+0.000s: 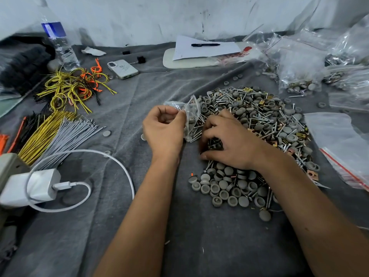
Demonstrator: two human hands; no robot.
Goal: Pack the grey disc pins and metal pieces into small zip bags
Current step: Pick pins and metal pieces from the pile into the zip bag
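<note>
So you were mid-bagging beside the hardware pile (259,124).
Your left hand (163,128) pinched the small zip bag (191,116) at the pile's left edge; your right hand (227,140) clawed into it, fingers curled over screws.

A makeshift small-parts packing bench, set against a scuffed white wall (139,21). A grey cloth (123,108) covers it; on the cloth lie a heap of grey caps, screws and metal clips (259,124), left of it bundled cable ties (60,134), right of it stacked zip bags (339,140).
</note>
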